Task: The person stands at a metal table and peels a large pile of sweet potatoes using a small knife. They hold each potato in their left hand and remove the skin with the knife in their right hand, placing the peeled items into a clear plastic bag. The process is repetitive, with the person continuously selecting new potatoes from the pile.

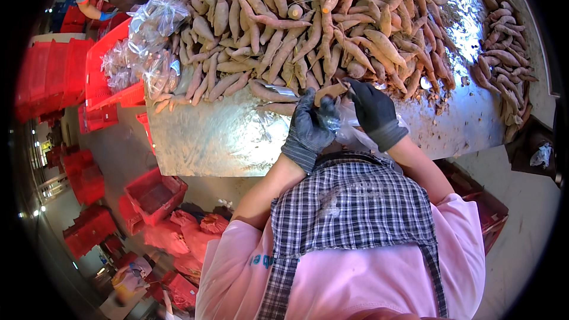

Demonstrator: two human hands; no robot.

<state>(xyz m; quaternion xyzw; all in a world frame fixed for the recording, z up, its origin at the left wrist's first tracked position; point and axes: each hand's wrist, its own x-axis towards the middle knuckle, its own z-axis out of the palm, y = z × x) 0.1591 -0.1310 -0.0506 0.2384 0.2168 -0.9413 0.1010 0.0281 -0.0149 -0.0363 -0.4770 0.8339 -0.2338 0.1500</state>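
In a dark knit glove, my left hand (313,122) grips a sweet potato (331,92) just off the table's front edge of the heap. My right hand (374,109), gloved alike, has its fingertips pinched at the far right tip of that root. Clear plastic film (353,131) hangs between and below both hands, and a bit of it shows at my left fingers. Two loose sweet potatoes (278,108) lie just left of my left hand, beside a shiny strip I cannot identify. Behind my hands rises a big heap of sweet potatoes (280,26).
The metal table (200,142) carries another row of roots (504,62) along its right side. Filled clear bags (155,44) stand at its left corner over a red crate (109,66). Red crates (155,195) and red sacks (178,235) stand on the floor. Other people work at left.
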